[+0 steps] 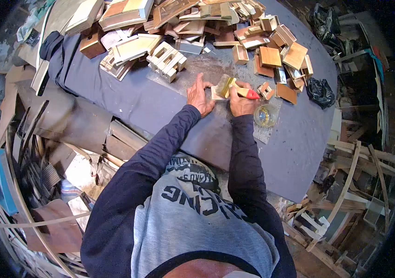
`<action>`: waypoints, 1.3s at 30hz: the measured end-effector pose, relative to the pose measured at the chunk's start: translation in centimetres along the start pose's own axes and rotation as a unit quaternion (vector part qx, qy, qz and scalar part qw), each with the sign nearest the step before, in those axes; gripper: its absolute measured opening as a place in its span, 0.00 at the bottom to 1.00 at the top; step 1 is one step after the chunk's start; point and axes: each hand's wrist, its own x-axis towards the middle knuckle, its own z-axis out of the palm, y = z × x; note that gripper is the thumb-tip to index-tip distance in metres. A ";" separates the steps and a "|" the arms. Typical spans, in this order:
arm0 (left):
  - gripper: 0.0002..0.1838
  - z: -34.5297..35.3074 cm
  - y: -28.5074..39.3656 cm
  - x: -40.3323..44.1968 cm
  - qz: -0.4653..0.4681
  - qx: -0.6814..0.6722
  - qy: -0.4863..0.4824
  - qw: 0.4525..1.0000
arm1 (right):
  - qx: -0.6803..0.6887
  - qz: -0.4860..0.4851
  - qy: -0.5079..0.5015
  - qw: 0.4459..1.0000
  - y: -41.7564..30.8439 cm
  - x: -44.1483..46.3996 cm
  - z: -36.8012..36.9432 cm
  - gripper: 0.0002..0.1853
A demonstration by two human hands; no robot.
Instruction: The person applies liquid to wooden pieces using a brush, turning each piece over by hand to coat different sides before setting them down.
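Note:
My right hand (242, 103) is closed round a paintbrush (227, 85) with a wide metal band and a red-tipped handle. Under the brush lies a small pale wooden piece (215, 94), partly hidden by it. At the left side of this piece is my left hand (199, 96), its fingers apart; whether it presses on the wood I cannot tell. A clear round container (266, 115) with yellowish contents stands just right of my right wrist. Close to my right hand sits a small slotted wooden block (266, 91).
Wooden boxes and blocks (188, 25) are heaped along the far side of the dark cloth-covered table (294, 139). A slotted block (166, 61) stands ahead of my left hand. A black plastic bag (320, 91) lies at the right edge. Scrap wood (345, 185) clutters the floor.

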 end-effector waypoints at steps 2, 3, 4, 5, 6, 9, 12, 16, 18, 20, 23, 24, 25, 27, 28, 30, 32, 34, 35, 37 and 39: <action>0.58 -0.2 0.1 0.0 -0.015 -0.012 -0.005 1.000 | -0.042 -0.009 -0.029 0.999 1.4 0.1 0.2 0.13; 0.58 -0.1 0.1 0.0 -0.009 -0.002 -0.001 1.000 | -0.042 -0.011 -0.031 0.999 1.2 0.3 0.2 0.13; 0.58 0.1 0.2 -0.1 -0.002 0.007 0.002 1.000 | -0.060 -0.021 -0.021 0.998 1.1 0.7 0.1 0.12; 0.58 0.1 0.2 0.1 0.001 0.005 0.002 1.000 | -0.078 -0.032 -0.009 0.996 0.9 1.1 0.0 0.12; 0.57 0.2 0.2 0.1 0.001 0.006 0.003 1.000 | -0.005 0.007 -0.001 1.000 -0.7 1.0 -0.2 0.13; 0.56 0.2 0.1 0.1 -0.004 -0.009 0.008 1.000 | 0.061 0.025 -0.047 0.997 0.3 0.4 1.0 0.14; 0.55 0.1 0.2 0.1 0.001 -0.003 0.016 1.000 | -0.032 -0.027 -0.026 0.999 1.1 0.5 0.1 0.13; 0.55 0.1 0.1 -0.1 0.010 0.017 0.023 1.000 | -0.049 -0.016 -0.001 0.999 0.6 1.1 -0.9 0.11; 0.55 0.1 0.0 -0.2 0.016 0.016 0.025 0.999 | 0.022 -0.013 0.017 1.000 -0.1 0.8 -0.7 0.11; 0.55 0.2 0.0 -0.3 0.022 0.015 0.026 0.999 | 0.017 -0.018 -0.008 1.000 1.0 -0.2 -0.1 0.11; 0.55 0.0 0.3 -0.2 0.008 0.010 0.034 0.999 | -0.009 -0.018 -0.047 0.999 1.1 0.2 -1.0 0.10; 0.55 0.1 0.2 -0.2 0.009 0.013 0.037 0.999 | -0.068 -0.024 -0.056 0.996 0.5 0.8 -1.8 0.10; 0.54 0.3 0.2 -0.3 0.011 0.014 0.038 0.999 | -0.129 -0.029 -0.064 0.989 0.2 1.1 -2.4 0.10; 0.54 0.4 0.0 -0.3 0.018 0.016 0.038 0.999 | -0.093 -0.062 -0.037 0.993 -0.1 1.1 -2.2 0.10; 0.54 0.5 -0.2 -0.3 0.023 0.022 0.040 0.999 | -0.026 -0.054 -0.047 0.997 -0.2 0.7 -1.6 0.10; 0.53 0.6 -0.3 -0.4 0.025 0.018 0.038 0.999 | -0.018 -0.055 -0.101 0.993 0.3 -0.1 -1.2 0.09; 0.53 0.5 -0.3 -0.4 0.028 0.015 0.040 0.999 | -0.067 -0.053 -0.101 0.991 1.0 0.3 -2.2 0.09; 0.53 0.4 -0.1 -0.5 0.033 0.022 0.046 0.998 | -0.159 -0.058 -0.102 0.980 1.1 1.1 -3.4 0.09; 0.53 0.5 -0.1 -0.4 0.035 0.021 0.046 0.998 | -0.160 -0.059 -0.100 0.980 1.0 1.3 -3.6 0.09; 0.53 0.5 -0.2 -0.4 0.041 0.028 0.045 0.998 | -0.132 -0.076 -0.053 0.987 0.5 1.5 -3.7 0.08; 0.52 0.4 0.0 -0.4 0.035 0.025 0.047 0.998 | -0.097 -0.120 -0.049 0.987 0.6 0.6 -2.5 0.08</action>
